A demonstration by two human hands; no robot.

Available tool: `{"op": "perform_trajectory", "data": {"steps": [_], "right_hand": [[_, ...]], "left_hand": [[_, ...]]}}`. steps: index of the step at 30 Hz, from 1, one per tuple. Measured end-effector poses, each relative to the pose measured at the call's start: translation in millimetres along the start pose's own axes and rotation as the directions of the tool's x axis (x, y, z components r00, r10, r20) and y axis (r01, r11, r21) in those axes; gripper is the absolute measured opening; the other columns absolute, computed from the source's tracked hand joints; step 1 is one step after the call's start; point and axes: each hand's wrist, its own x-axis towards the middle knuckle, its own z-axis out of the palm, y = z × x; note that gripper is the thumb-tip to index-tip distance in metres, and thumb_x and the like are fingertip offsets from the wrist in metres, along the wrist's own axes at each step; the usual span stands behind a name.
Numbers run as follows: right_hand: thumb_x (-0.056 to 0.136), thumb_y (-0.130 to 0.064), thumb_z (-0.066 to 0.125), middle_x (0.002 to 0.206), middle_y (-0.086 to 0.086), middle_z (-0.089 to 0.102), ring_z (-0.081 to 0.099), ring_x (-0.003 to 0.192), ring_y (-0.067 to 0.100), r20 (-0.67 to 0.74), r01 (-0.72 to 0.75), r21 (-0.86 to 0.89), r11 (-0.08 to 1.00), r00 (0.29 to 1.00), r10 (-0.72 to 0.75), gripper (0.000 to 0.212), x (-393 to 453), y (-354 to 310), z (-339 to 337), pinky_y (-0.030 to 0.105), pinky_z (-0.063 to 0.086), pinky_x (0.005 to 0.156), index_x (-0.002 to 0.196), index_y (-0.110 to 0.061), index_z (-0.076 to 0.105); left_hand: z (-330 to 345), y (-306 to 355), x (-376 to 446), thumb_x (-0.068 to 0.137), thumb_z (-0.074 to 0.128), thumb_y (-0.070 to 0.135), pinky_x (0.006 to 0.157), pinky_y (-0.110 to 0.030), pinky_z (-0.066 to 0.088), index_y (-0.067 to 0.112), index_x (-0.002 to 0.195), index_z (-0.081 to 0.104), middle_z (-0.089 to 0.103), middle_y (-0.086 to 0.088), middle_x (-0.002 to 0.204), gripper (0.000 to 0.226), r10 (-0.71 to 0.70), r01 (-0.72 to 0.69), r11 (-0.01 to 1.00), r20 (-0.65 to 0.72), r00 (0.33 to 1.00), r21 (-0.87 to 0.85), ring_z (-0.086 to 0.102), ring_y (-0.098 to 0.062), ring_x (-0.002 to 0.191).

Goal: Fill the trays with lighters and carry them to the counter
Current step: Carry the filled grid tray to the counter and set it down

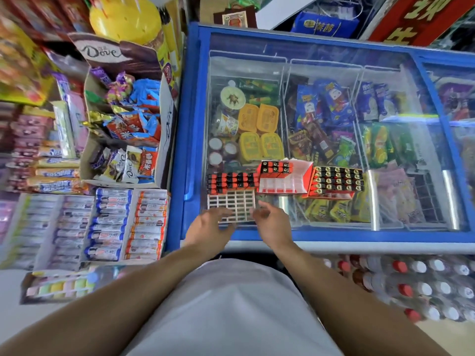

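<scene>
A white grid tray [232, 205] lies on the glass lid of the blue freezer [334, 235]. Its far rows hold red-and-black lighters [231, 180]; its near cells stand bare. Beside it to the right is a red tray [284, 181] with a few lighters along its far edge. Further right, a third tray [335, 182] is packed with black lighters. My left hand [210, 223] lies with loose fingers over the white tray's near left corner. My right hand [267, 218] hovers at its near right corner, fingers loosely curled and holding nothing. Both hands are blurred.
Ice creams fill the baskets under the freezer glass. A Dove chocolate display box [123, 119] and racks of candy and gum [108, 227] crowd the left side. Crates of capped bottles [411, 283] stand on the floor under the freezer's front edge at right.
</scene>
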Motion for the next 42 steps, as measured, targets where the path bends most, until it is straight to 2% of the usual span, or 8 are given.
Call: {"op": "perform_trajectory", "data": {"steps": [4,8,14,19,24,29,33,42], "right_hand": [[0.095,-0.024,0.069,0.099,0.002,0.066,0.063,0.075,0.012,-0.029,0.04,-0.018,0.999,0.999,-0.041,0.036,-2,1,6,0.021,0.049,0.071,0.13,-0.016,0.067],[0.093,-0.026,0.072,0.112,0.0,0.062,0.06,0.081,-0.001,-0.064,-0.013,0.025,1.0,0.998,0.015,0.038,-5,1,15,0.004,0.044,0.076,0.13,-0.022,0.067],[0.094,-0.018,0.071,0.124,-0.01,0.07,0.066,0.108,0.003,-0.055,-0.138,0.383,0.913,0.984,0.171,0.039,-14,-5,24,0.026,0.051,0.1,0.131,-0.027,0.066],[0.092,-0.011,0.072,0.13,-0.007,0.065,0.066,0.112,0.01,-0.007,-0.186,0.52,0.834,0.975,0.221,0.045,-32,2,26,0.03,0.051,0.102,0.135,-0.019,0.062],[0.094,-0.014,0.071,0.097,-0.018,0.073,0.068,0.082,-0.003,0.033,-0.12,0.516,0.848,0.992,0.121,0.047,-63,15,21,0.016,0.048,0.085,0.136,-0.031,0.059],[0.095,-0.018,0.069,0.085,-0.016,0.073,0.067,0.081,-0.007,0.027,0.003,0.443,0.897,0.999,-0.016,0.049,-105,35,20,0.011,0.048,0.081,0.139,-0.036,0.055],[0.096,-0.016,0.068,0.106,-0.015,0.07,0.063,0.084,-0.014,0.062,0.093,0.381,0.92,0.99,-0.126,0.051,-150,45,26,0.005,0.046,0.077,0.142,-0.031,0.053],[0.094,-0.007,0.068,0.107,-0.003,0.076,0.072,0.097,0.025,0.299,0.165,0.366,0.916,0.911,-0.284,0.056,-213,31,79,0.038,0.055,0.096,0.143,-0.028,0.053]], "left_hand": [[-17,-20,-4,0.091,0.067,0.024,0.08,-0.032,0.048,0.032,0.119,0.055,0.053,0.009,0.117,0.032,-0.209,0.169,0.953,-0.142,0.967,-0.253,0.06,-0.014,0.102],[-10,-23,6,0.085,0.07,0.03,0.084,-0.033,0.047,0.035,0.117,0.057,0.049,0.01,0.12,0.035,-0.243,0.256,0.92,0.08,0.967,-0.298,0.061,-0.014,0.104],[-5,-28,12,0.084,0.075,0.028,0.085,-0.029,0.048,0.038,0.112,0.055,0.054,0.009,0.114,0.036,-0.294,0.306,0.841,0.097,0.951,-0.446,0.059,-0.005,0.095],[-3,-36,1,0.091,0.072,0.02,0.059,-0.011,0.041,0.035,0.116,0.048,0.053,0.026,0.098,0.037,-0.287,0.274,0.838,0.046,0.957,-0.472,0.057,0.006,0.083],[18,-51,-37,0.085,0.078,0.016,0.089,-0.026,0.054,0.037,0.131,0.057,0.065,0.014,0.123,0.055,-0.217,0.175,0.869,-0.038,0.976,-0.463,0.066,-0.006,0.106],[36,-61,-88,0.083,0.077,0.017,0.09,-0.022,0.053,0.047,0.141,0.05,0.064,0.015,0.124,0.07,-0.145,0.069,0.889,-0.134,0.98,-0.453,0.066,0.002,0.099],[48,-78,-138,0.081,0.076,0.015,0.09,-0.025,0.057,0.048,0.136,0.056,0.068,0.01,0.119,0.067,-0.145,0.037,0.894,-0.212,0.966,-0.446,0.066,0.004,0.103],[38,-143,-240,0.081,0.076,-0.001,0.081,-0.033,0.061,0.035,0.133,0.062,0.071,0.0,0.116,0.065,-0.235,0.001,0.816,-0.331,0.914,-0.578,0.072,-0.011,0.098]]}}
